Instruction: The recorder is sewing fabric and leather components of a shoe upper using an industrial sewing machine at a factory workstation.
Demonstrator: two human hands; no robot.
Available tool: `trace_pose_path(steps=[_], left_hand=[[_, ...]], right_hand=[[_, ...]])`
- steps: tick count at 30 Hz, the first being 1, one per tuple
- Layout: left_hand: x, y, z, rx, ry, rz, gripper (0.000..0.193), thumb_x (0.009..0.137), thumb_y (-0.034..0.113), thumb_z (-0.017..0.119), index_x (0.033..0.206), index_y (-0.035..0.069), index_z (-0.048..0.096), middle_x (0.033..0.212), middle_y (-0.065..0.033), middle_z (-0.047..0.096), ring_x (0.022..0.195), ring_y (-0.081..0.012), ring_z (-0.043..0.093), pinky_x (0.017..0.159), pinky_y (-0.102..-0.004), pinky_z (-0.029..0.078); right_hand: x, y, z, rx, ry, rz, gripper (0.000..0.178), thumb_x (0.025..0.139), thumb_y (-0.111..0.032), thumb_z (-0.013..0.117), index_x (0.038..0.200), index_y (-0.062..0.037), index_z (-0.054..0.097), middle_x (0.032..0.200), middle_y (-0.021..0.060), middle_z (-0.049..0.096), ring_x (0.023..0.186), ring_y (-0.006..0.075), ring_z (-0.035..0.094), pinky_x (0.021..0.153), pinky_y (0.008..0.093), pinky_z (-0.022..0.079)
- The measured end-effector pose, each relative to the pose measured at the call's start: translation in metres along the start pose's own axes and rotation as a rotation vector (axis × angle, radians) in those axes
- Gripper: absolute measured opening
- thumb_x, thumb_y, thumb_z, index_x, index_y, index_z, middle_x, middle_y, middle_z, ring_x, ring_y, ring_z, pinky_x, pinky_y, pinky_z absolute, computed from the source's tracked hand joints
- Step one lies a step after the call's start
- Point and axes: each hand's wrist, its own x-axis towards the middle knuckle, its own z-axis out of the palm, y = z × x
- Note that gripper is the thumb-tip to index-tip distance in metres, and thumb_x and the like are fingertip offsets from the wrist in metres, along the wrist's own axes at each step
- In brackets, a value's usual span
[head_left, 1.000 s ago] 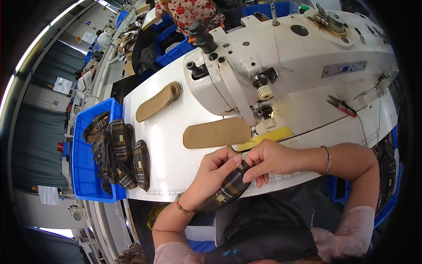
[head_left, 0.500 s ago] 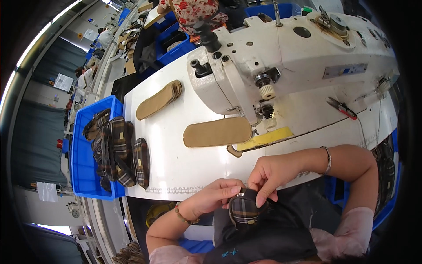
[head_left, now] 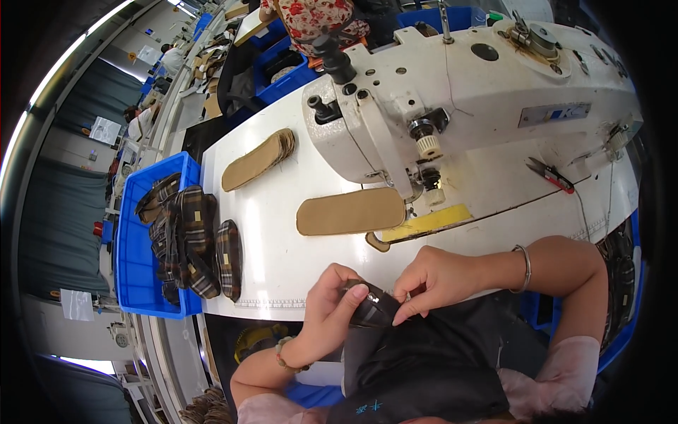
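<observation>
My left hand [head_left: 326, 311] is closed round a small dark plaid zipper pouch [head_left: 379, 309], its thumb on top beside a silvery zipper pull. At the pouch's right end my right hand [head_left: 436, 283] pinches the edge between thumb and fingers. The pouch is tilted above the dark apron on my lap, just off the table's front edge, with its dark zipper band facing up. Ahead of my hands, a tan oblong fabric piece [head_left: 349, 212] lies with its right end by the needle area of a white sewing machine [head_left: 487, 92].
On the left a blue bin [head_left: 131, 244] holds several plaid pouches [head_left: 194, 226]; another plaid pouch [head_left: 228, 260] lies beside it. A stack of tan pieces [head_left: 256, 161] rests farther back. Red-handled thread snips [head_left: 552, 175] lie at right. A person in a floral top [head_left: 318, 21] is beyond.
My left hand has moved up and slightly left, turning the pouch so its zipper band faces up. My right hand has shifted to the pouch's right end.
</observation>
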Motion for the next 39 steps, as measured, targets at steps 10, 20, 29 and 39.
trace_pose_path(steps=[10,20,29,39], left_hand=[[0.136,0.048,-0.020,0.614,-0.462,0.322,0.015,0.090,0.014,0.072,0.097,0.000,0.072,0.081,-0.0152,0.069,0.073,-0.0269,0.067,0.069,-0.0340,0.052],[0.160,-0.001,-0.017,0.754,-0.238,0.316,0.015,0.089,0.017,0.075,0.093,0.003,0.073,0.082,-0.0084,0.071,0.076,-0.0204,0.065,0.075,-0.0351,0.051],[0.152,-0.004,-0.013,0.754,-0.298,0.317,0.014,0.087,0.015,0.075,0.094,0.004,0.074,0.084,-0.0093,0.071,0.076,-0.0240,0.066,0.070,-0.0342,0.051],[0.160,-0.010,-0.016,0.662,-0.228,0.304,0.016,0.086,0.019,0.075,0.095,0.006,0.076,0.088,-0.0119,0.073,0.082,-0.0334,0.068,0.073,-0.0372,0.053]], right_hand=[[-0.003,0.019,-0.012,-1.443,0.586,-0.113,0.028,0.082,-0.012,0.062,0.106,0.0015,0.069,0.118,0.0220,0.068,0.062,0.0204,0.069,0.051,0.0308,0.055],[-0.005,0.015,-0.020,-1.331,0.461,-0.152,0.018,0.080,-0.010,0.061,0.091,0.0035,0.066,0.096,0.0137,0.068,0.059,0.0213,0.067,0.050,0.0328,0.054],[-0.003,0.012,-0.025,-1.328,0.428,-0.233,0.010,0.079,-0.011,0.061,0.077,-0.0008,0.061,0.074,0.0061,0.057,0.052,0.0192,0.061,0.044,0.0337,0.049],[0.002,0.026,-0.027,-1.367,0.518,-0.369,0.009,0.076,-0.013,0.065,0.075,-0.0054,0.060,0.080,0.0047,0.063,0.054,0.0154,0.063,0.039,0.0310,0.044]])
